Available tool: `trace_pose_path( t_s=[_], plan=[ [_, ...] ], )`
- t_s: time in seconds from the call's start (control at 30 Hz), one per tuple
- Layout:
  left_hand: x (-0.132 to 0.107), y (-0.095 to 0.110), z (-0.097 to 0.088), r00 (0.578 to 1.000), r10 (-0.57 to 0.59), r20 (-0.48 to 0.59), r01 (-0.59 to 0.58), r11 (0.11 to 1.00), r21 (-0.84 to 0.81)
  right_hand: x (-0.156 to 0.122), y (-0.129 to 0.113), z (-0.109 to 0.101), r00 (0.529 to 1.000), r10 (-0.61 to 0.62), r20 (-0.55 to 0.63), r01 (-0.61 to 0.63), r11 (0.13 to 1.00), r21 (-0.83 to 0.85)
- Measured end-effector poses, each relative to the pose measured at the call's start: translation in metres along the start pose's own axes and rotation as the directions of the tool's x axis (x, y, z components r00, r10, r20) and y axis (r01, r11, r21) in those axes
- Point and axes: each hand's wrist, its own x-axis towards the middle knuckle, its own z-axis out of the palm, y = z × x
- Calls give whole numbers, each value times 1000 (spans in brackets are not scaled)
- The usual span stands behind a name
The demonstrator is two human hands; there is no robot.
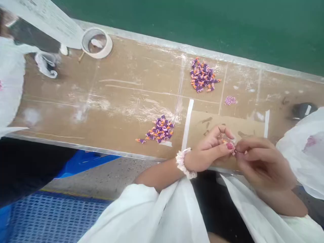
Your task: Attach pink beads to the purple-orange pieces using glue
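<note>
My left hand [207,150], with a white and pink scrunchie [186,163] at the wrist, is closed in a pinch on a small orange and pink piece [224,141], mostly covered by the fingers. Touching it from the right, my right hand [265,162] pinches at the same spot; what its fingertips grip is too small and blurred to name. Beyond my hands lies a heap of small purple and orange figures [202,75]. A second such heap [161,129] sits to the left, near the front edge. A little pile of tiny pink-purple pieces [230,100] is at the right.
The tabletop [126,108] is covered in brown cardboard with tape strips [187,125]. A tape roll [106,47] stands at the back left, beside a white sheet [53,23]. White bags or cloth [10,84] hang at the left. A dark object [303,110] lies far right.
</note>
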Motion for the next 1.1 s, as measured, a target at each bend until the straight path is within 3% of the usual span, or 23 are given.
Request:
trace_pose_path(
  t_s=[0.13,0.3,0.6,0.77,1.1],
  plan=[
    [0,2,2,1000,-25,-8,25,1000,-5,1,-2,-1,1000,-13,13,13,1000,14],
    [0,4,3,999,-45,-2,45,999,-7,-5,-2,3,998,6,-57,-4,999,33],
    [-1,-1,5,1000,24,-12,-24,998,55,-7,-5,3,996,18,-89,-17,1000,9],
    [0,0,4,1000,21,-15,-19,994,103,-6,-8,-2,1000,18,-14,-18,999,-26],
    [-1,0,-3,1000,23,10,-24,982,185,-12,-10,3,994,93,-49,-93,996,0]
  ],
)
